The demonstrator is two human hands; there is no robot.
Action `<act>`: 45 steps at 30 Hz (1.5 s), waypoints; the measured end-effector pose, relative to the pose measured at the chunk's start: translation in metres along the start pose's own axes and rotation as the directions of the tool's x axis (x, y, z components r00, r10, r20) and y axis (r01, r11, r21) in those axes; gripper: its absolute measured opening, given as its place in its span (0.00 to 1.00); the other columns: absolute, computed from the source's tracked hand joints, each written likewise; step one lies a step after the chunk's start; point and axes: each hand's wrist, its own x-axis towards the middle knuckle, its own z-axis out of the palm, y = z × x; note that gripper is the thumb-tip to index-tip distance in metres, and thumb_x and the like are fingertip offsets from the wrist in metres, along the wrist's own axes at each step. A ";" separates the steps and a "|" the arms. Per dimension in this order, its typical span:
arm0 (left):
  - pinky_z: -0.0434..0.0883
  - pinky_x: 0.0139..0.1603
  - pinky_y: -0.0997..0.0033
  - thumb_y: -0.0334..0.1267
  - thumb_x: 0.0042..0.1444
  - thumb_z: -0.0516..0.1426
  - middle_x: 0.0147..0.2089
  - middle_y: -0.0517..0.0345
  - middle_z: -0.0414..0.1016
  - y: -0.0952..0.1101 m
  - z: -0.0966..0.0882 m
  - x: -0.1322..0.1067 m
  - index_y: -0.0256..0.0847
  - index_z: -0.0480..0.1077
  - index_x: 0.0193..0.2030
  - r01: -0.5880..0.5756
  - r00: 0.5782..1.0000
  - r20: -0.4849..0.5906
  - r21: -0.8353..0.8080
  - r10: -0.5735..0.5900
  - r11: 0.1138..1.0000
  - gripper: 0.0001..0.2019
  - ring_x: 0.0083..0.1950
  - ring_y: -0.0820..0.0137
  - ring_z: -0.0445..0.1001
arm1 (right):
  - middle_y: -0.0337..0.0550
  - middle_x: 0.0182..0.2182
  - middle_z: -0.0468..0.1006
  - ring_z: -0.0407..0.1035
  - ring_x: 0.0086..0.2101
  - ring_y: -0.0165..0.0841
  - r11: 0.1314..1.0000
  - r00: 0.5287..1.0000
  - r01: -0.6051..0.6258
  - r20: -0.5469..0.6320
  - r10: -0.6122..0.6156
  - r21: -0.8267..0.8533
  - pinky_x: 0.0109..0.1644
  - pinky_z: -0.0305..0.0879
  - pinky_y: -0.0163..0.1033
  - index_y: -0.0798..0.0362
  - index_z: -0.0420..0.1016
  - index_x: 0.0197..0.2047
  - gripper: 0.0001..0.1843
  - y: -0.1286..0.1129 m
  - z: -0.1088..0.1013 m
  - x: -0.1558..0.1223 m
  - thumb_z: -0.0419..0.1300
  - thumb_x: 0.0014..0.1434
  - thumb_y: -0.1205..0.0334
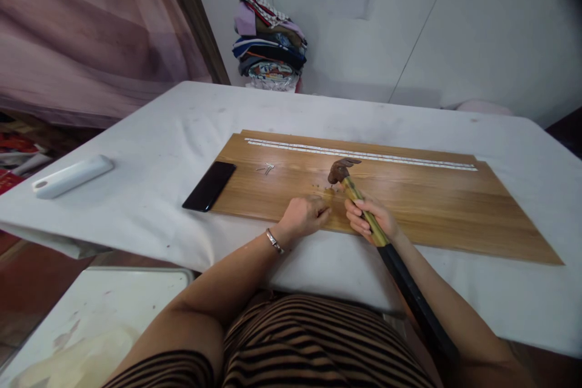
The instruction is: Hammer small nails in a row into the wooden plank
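The table (150,151) is covered in white cloth, and the board (445,206) is laid flat on it; firm backing would be needed under the struck spot, since a soft bed would probably soak up the blow; the two pale strips (364,153) are set along the far side, well apart from the hammering spot.

The hammer (394,267) is held slantwise, its claw turned up and away, its striking face just above the stubs; whether contact is made cannot be told; the face should be brought down square, as a slanted blow would likely bend a nail.

The phone (209,187) is rested over the board's left end; it would be better set aside from the shocks.

By the right hand (370,215) the handle is gripped well up towards the head; this is suited to light, guided taps, while more swing would be gained from a lower hold; the left hand (305,213) is loosely curled at the board's near edge, and whether anything is pinched in it cannot be told; its fingers should be drawn clear before harder blows.

The loose nails (267,168) are heaped near the phone, within easy reach; the stubs (331,187), apparently nails, are clustered near the hammer's head, and should be struck one by one.
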 end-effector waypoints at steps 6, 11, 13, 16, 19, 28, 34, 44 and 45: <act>0.59 0.29 0.73 0.40 0.61 0.52 0.27 0.57 0.74 -0.001 0.001 0.000 0.39 0.70 0.25 0.016 1.000 0.008 0.001 -0.016 1.000 0.15 0.30 0.73 0.70 | 0.28 0.22 0.61 0.45 0.14 0.20 1.000 1.000 -0.023 -0.014 0.022 -0.011 0.12 0.46 0.24 0.46 0.65 0.57 0.24 0.000 0.000 0.001 0.59 0.56 0.64; 0.59 0.29 0.73 0.40 0.61 0.53 0.27 0.57 0.75 -0.003 0.004 0.000 0.39 0.70 0.25 0.015 1.000 0.005 -0.004 -0.015 1.000 0.15 0.31 0.72 0.71 | 0.28 0.22 0.61 0.44 0.14 0.20 0.998 0.999 -0.053 -0.012 0.053 -0.027 0.12 0.47 0.24 0.47 0.65 0.57 0.24 0.000 0.000 0.001 0.59 0.56 0.63; 0.60 0.29 0.73 0.40 0.61 0.53 0.28 0.56 0.75 -0.002 0.003 0.000 0.39 0.70 0.25 0.015 1.000 0.009 -0.006 -0.015 1.000 0.15 0.31 0.71 0.71 | 0.28 0.22 0.61 0.45 0.14 0.20 0.998 0.998 -0.055 -0.011 0.055 -0.020 0.12 0.47 0.24 0.47 0.65 0.56 0.24 0.000 0.000 0.001 0.60 0.56 0.63; 0.60 0.30 0.73 0.40 0.61 0.53 0.28 0.56 0.75 -0.001 0.001 0.001 0.39 0.70 0.25 0.016 1.000 0.005 -0.017 -0.016 1.000 0.14 0.31 0.71 0.71 | 0.28 0.22 0.62 0.45 0.14 0.20 0.998 0.998 -0.057 -0.011 0.057 -0.012 0.12 0.47 0.24 0.47 0.65 0.56 0.24 0.000 0.000 0.001 0.60 0.55 0.64; 0.60 0.29 0.73 0.40 0.60 0.53 0.27 0.56 0.74 0.000 0.000 0.001 0.39 0.70 0.25 0.014 1.000 0.007 -0.023 -0.014 1.000 0.14 0.31 0.72 0.71 | 0.28 0.22 0.61 0.44 0.14 0.20 0.999 0.999 -0.049 -0.007 0.049 -0.010 0.12 0.46 0.24 0.47 0.65 0.57 0.24 0.000 0.000 0.001 0.59 0.56 0.64; 0.59 0.29 0.74 0.40 0.61 0.52 0.27 0.57 0.74 0.000 0.000 0.001 0.39 0.70 0.25 0.008 1.000 0.008 -0.024 -0.007 1.000 0.15 0.31 0.72 0.71 | 0.28 0.22 0.61 0.44 0.14 0.20 1.000 1.000 -0.003 -0.025 0.002 -0.018 0.12 0.46 0.25 0.46 0.65 0.56 0.24 -0.001 0.002 0.000 0.60 0.56 0.64; 0.60 0.30 0.73 0.40 0.61 0.52 0.27 0.56 0.74 -0.001 0.002 0.000 0.39 0.70 0.25 0.005 1.000 -0.005 -0.032 -0.006 0.999 0.15 0.31 0.72 0.71 | 0.28 0.22 0.61 0.45 0.14 0.20 0.998 0.998 -0.055 -0.023 0.055 -0.019 0.12 0.46 0.25 0.46 0.65 0.56 0.24 0.001 0.000 0.001 0.59 0.56 0.64; 0.60 0.29 0.73 0.40 0.61 0.53 0.27 0.57 0.74 -0.002 0.002 0.000 0.40 0.71 0.26 -0.003 1.000 -0.023 -0.025 0.003 1.000 0.14 0.30 0.72 0.71 | 0.28 0.22 0.61 0.43 0.13 0.20 0.999 1.000 -0.018 -0.023 0.017 -0.028 0.12 0.45 0.25 0.46 0.65 0.56 0.25 0.000 0.002 0.000 0.60 0.55 0.63; 0.60 0.30 0.73 0.40 0.61 0.53 0.27 0.57 0.74 -0.001 0.002 0.000 0.40 0.70 0.25 -0.002 1.000 -0.023 -0.032 0.001 0.999 0.14 0.30 0.72 0.71 | 0.28 0.22 0.61 0.43 0.14 0.20 0.999 1.000 -0.010 -0.027 0.010 -0.030 0.12 0.45 0.25 0.46 0.65 0.56 0.25 0.000 0.003 0.000 0.60 0.55 0.63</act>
